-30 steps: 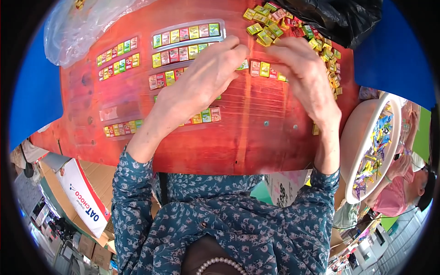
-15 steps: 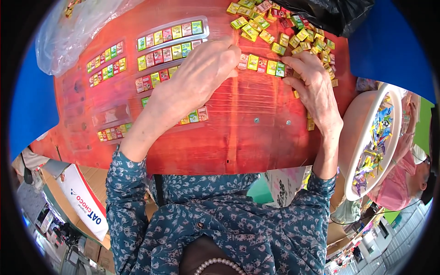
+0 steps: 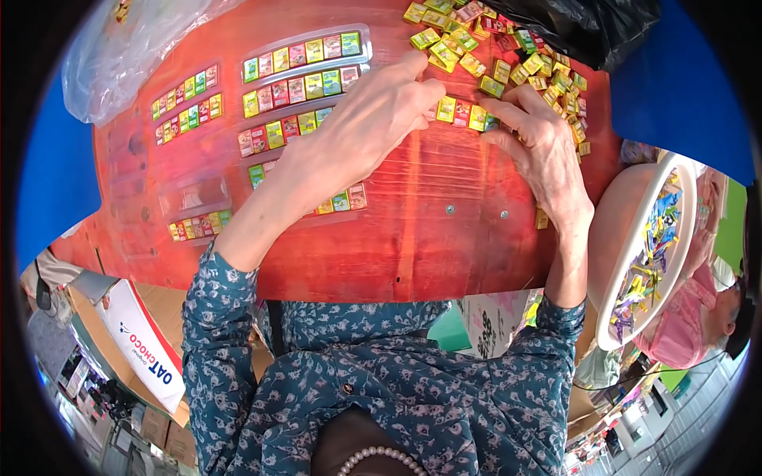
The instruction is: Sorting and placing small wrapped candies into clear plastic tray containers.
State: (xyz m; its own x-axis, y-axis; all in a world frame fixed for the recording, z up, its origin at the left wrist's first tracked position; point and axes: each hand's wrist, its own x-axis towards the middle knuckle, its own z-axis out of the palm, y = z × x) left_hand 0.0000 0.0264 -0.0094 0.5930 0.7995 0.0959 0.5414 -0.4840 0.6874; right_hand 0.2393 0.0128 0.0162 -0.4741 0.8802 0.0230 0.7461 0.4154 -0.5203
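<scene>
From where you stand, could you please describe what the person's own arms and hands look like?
Both arms wear long sleeves of a dark teal fabric printed with small pale flowers; the left sleeve and right sleeve end at mid-forearm, leaving the lower forearms bare. The left hand and right hand are bare: no gloves, and no rings or watch that I can make out.

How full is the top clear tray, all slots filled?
Full as far as visible: the top tray shows one unbroken row of coloured candies end to end, no empty gap.

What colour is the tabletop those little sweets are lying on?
The wooden tabletop is a reddish orange with visible grain, seen best in the head view.
</scene>
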